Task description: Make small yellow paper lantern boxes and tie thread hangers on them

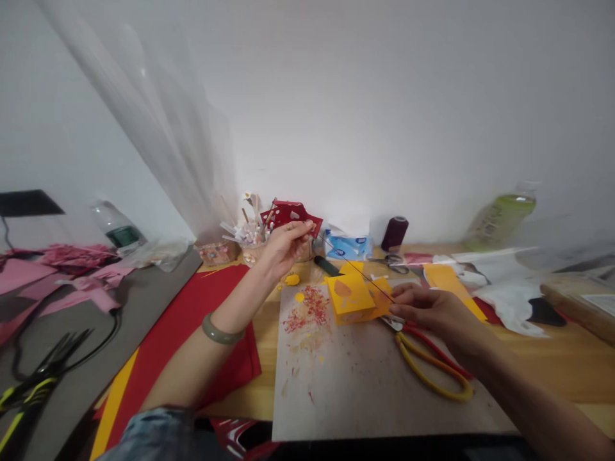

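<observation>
A thin dark thread (355, 266) is stretched between my two hands above the grey board (336, 397). My left hand (288, 243) pinches its far end, raised in front of a red patterned packet (293, 211). Lower and to the right, my right hand (427, 310) pinches the other end. Beneath the thread lies a yellow paper piece (353, 298) with a reddish leaf shape on it. Scissors (435, 365) with one yellow and one red handle rest on the board under my right hand. A dark spool of thread (394, 234) stands at the back.
Red and pink scraps (307, 314) lie scattered on the board. Red cloth-like sheets (192, 346) are at left, beside pliers-like tools (43, 378). Cups of sticks (247, 230), a blue tissue pack (348, 245) and a green bottle (504, 218) line the wall.
</observation>
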`<state>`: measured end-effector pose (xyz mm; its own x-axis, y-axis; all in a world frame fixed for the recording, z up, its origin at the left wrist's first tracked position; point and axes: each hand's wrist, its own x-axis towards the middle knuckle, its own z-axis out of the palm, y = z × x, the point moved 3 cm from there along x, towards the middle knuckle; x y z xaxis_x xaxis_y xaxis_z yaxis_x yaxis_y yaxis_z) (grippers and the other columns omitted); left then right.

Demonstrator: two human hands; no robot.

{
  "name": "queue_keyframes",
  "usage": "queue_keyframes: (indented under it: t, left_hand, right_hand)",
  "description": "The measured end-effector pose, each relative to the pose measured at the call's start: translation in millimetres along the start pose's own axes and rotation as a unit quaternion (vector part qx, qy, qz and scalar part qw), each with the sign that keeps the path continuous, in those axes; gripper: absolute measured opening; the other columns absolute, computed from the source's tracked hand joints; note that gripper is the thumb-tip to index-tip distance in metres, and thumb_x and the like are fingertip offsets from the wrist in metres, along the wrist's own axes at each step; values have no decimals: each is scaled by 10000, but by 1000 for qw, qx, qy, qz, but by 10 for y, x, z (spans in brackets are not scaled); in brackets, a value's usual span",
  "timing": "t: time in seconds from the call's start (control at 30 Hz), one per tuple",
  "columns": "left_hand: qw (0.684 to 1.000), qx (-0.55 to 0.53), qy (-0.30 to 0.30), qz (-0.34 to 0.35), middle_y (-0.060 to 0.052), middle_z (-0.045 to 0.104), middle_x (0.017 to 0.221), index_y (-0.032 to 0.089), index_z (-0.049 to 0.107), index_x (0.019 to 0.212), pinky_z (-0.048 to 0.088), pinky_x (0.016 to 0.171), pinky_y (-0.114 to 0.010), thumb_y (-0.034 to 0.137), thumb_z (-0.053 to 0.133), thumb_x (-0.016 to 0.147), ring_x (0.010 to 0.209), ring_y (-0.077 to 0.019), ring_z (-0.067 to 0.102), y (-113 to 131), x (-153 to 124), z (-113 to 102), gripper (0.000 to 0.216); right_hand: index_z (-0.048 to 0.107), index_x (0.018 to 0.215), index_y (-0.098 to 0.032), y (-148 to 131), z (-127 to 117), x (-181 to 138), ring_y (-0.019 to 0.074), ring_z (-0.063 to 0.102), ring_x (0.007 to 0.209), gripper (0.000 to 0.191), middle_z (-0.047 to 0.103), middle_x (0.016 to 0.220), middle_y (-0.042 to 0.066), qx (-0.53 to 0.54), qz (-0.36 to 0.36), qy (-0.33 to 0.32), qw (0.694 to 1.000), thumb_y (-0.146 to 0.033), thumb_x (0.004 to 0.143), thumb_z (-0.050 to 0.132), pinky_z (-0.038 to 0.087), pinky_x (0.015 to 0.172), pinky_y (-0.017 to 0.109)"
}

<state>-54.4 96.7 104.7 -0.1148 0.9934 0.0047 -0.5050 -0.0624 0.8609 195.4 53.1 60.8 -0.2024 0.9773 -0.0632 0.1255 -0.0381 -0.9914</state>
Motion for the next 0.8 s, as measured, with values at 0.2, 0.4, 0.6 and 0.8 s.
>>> queue_keyframes:
  t: [0.2, 0.4, 0.6, 0.8]
  left_hand:
    - [1000, -13, -19, -3, 33, 553, 508, 99, 623, 621, 386, 412, -111, 55, 668, 713, 434, -19, 487, -21, -40, -10, 111]
    - [999, -5, -41, -12, 37, 570, 545, 114, 595, 613, 422, 450, -113, 81, 726, 661, 452, -17, 510, -4, -106, 29, 143]
    - [988, 71, -123, -64, 22, 613, 553, 116, 612, 743, 353, 411, -143, 69, 776, 548, 454, -41, 526, -7, -327, 199, 259]
    - [952, 184, -230, -83, 73, 548, 486, 178, 492, 708, 315, 433, -183, 95, 753, 513, 430, -57, 502, -77, -577, 437, 336]
  right_hand:
    - [702, 565, -206, -22, -80, 9, 186, 611, 793, 342, 656, 895, 51, -35, -2, 46, 998, -470, 402, 847, 489, 743, 310]
    - [588, 476, -195, -17, -100, 2, 258, 590, 927, 338, 654, 825, 70, -152, -31, -9, 988, -448, 476, 812, 456, 773, 337]
    - [700, 806, -245, -212, -108, -5, 129, 467, 528, 345, 539, 580, -21, -199, -58, -72, 976, -452, 540, 772, 358, 504, 272]
    - [735, 843, -243, -698, 198, -104, 115, 451, 525, 297, 549, 583, -4, -149, -159, -72, 973, -479, 672, 676, 336, 483, 267]
